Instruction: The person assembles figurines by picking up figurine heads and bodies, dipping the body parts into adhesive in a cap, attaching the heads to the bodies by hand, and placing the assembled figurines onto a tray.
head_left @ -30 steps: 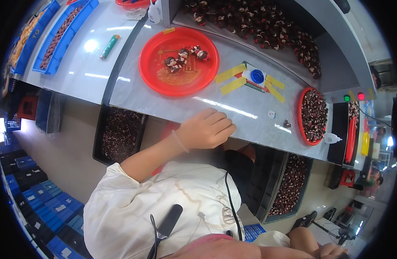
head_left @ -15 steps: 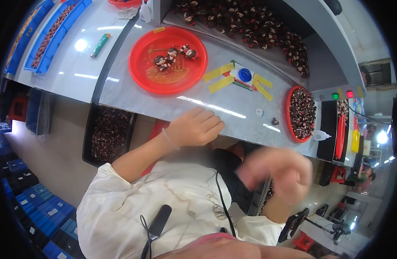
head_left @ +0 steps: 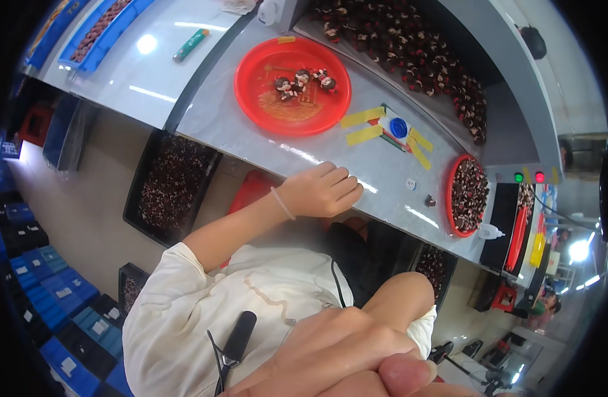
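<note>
LEFT HAND point(head_left: 320, 190): fingers curled into a loose fist, at front edge of grey table point(head_left: 383, 165) | RIGHT HAND point(head_left: 347, 347): in front of white shirt point(head_left: 205, 291), grip cannot be determined | THREE FIGURINES point(head_left: 302, 79): on red tray point(head_left: 267, 63), beyond left hand | BLUE DISC point(head_left: 398, 127): right of tray

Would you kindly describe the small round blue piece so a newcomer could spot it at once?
On the grey worktable, find the big red tray holding a few figurines. Just to its right, between yellow tape strips, sits the small round blue piece; its colour sets it apart from tray and tape alike.
</note>
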Demonstrator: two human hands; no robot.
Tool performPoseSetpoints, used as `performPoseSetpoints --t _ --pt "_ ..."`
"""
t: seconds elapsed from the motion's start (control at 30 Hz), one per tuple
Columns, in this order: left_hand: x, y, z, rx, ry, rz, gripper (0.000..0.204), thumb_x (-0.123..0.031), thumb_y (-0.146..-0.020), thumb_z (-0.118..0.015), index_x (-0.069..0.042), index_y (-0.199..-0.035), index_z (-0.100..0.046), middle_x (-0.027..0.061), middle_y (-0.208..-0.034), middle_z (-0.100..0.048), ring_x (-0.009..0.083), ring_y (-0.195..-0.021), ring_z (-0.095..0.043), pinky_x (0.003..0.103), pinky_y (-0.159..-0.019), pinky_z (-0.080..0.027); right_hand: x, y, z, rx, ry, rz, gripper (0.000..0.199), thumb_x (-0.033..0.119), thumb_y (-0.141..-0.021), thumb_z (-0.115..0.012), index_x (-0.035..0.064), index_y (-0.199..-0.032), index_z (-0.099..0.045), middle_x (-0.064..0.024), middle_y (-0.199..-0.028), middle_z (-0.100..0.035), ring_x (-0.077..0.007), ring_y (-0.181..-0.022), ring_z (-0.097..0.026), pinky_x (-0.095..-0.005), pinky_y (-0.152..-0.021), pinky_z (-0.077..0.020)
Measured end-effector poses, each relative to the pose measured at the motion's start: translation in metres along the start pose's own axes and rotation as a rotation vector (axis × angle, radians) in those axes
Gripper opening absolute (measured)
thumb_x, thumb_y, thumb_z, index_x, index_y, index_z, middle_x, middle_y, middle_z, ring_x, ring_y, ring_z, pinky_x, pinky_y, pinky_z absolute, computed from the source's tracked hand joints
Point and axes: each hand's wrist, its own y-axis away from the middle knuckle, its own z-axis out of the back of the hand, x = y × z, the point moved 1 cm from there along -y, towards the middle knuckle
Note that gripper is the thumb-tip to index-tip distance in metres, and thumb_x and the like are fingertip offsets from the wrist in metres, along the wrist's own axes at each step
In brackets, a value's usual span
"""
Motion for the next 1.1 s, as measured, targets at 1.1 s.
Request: performPoseSetpoints --t 1.1 --pt "-0.002 0.005 -0.005 -0.087 -0.098 0.076 0.010 -0.015 -0.065 -0.059 -0.010 -0.073 -0.056 -0.0018 -0.069 -0.051 0.0118 -0.063 -0.052 0.023 -0.056 -0.042 -0.020 -0.061 0.004 1.575 0.939 0.280 0.012 0.017 -0.062 -0.059 0.0052 -0.063 -0.061 -0.0063 -0.055 -0.058 -0.0213 -0.053 -0.057 -0.0355 -0.051 -0.0445"
